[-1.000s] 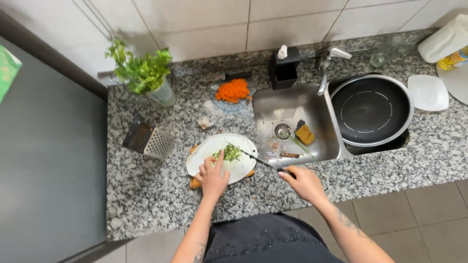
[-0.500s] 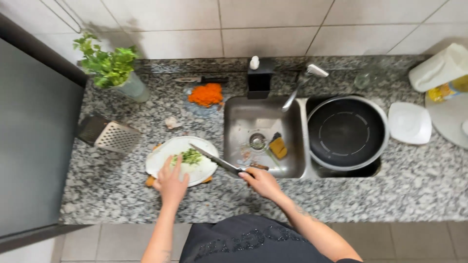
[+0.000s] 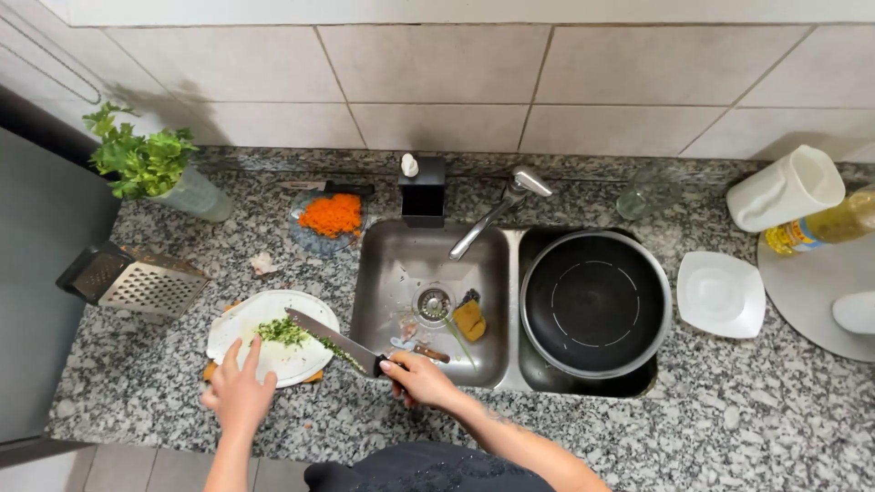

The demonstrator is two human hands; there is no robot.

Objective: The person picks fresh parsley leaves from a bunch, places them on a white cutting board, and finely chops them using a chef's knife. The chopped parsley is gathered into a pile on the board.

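Head view: right hand [image 3: 421, 378] clamped on knife [image 3: 330, 340], blade across white plate [image 3: 239, 323] of chopped greens [image 3: 283, 332]; left hand [image 3: 239, 394] fingers spread on plate rim; yellow-labelled bottle [image 3: 820, 228] far right on table [image 3: 729, 419].

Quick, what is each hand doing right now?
Left hand: open, fingers spread, resting on the white plate by the chopped herbs.
Right hand: closed on the knife handle.

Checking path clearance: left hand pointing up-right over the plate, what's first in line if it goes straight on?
The left hand points its index finger across the white plate. First in line is the chopped green herbs, then the knife blade held by the right hand. Height above the plate is unclear.
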